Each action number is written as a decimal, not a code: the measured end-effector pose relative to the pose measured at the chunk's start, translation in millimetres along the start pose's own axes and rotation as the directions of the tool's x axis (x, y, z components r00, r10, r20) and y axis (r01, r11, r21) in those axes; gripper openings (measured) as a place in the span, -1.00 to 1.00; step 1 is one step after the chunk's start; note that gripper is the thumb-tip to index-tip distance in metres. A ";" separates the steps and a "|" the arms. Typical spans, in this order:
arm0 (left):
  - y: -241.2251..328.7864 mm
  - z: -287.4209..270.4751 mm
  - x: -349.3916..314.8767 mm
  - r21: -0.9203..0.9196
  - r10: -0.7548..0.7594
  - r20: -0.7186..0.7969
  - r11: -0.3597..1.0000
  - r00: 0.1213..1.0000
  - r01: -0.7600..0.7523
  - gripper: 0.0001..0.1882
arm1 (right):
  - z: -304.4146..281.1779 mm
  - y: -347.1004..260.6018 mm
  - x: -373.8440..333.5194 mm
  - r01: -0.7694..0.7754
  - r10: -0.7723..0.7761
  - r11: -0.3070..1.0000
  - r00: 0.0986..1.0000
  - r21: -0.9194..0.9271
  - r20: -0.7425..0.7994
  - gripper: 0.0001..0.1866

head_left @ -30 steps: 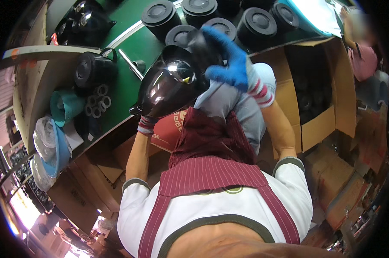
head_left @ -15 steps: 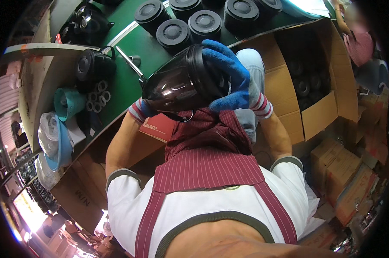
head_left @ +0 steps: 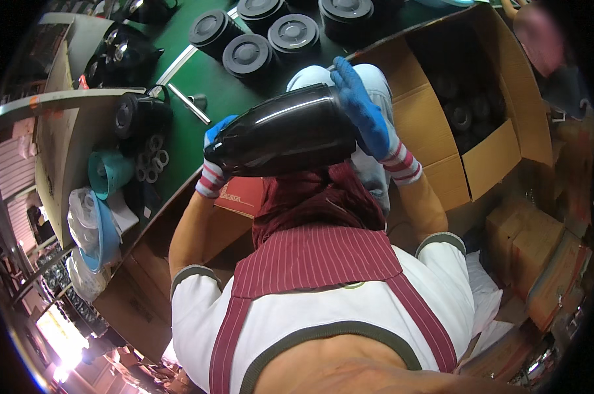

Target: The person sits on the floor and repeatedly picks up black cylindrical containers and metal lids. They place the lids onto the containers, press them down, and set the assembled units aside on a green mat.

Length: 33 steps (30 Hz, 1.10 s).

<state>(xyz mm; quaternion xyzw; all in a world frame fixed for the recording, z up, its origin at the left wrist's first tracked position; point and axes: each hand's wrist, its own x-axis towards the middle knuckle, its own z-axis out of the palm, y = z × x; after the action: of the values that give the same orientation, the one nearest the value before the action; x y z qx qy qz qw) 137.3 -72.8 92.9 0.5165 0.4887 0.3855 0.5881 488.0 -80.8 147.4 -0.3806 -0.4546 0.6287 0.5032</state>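
Observation:
A glossy black jug-shaped vessel (head_left: 284, 131) lies sideways over my lap, its narrow end to the left and its wide end to the right. My left hand (head_left: 217, 141), in a blue glove with a striped cuff, grips the narrow end; the vessel hides some of its fingers. At the wide end, my gloved right hand (head_left: 364, 110) rests flat with fingers stretched out, its palm against that end. Beyond them, a metal rod (head_left: 189, 104) projects over the green table (head_left: 178, 141).
Several black lidded containers (head_left: 293, 33) stand on the table's far side. A black handled jug (head_left: 139, 113), white rings (head_left: 154, 157) and a turquoise bowl (head_left: 110, 174) are at left. An open carton (head_left: 435, 154) with dark round items stands at right. Another person (head_left: 538, 39) is at far right.
The vessel has turned about its length and come away from the metal rod. My right hand has gone from wrapping the wide end to lying flat against it. The view has shifted slightly.

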 end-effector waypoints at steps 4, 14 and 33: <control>55.8 40.9 -12.7 0.204 0.255 -0.022 0.948 0.967 -0.245 -0.51 | 16.6 -16.5 -3.4 0.039 -0.039 0.996 0.999 -0.078 0.002 -0.18; 27.3 39.3 -12.1 0.337 0.287 0.661 0.712 0.693 -0.616 -0.29 | 52.2 -61.9 -7.6 0.865 -0.684 0.324 0.494 -0.384 0.537 -0.23; 74.7 35.1 -14.5 0.437 0.608 0.086 0.689 0.789 -0.578 -0.51 | 18.7 -4.9 -7.2 0.475 -0.482 0.876 0.870 0.089 0.100 -0.25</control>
<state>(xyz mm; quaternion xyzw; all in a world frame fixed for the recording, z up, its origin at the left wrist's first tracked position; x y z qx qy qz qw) 172.0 -82.1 168.6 0.7526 0.3884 0.4502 0.2829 473.4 -90.9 157.8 -0.2025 -0.5441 0.5198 0.6266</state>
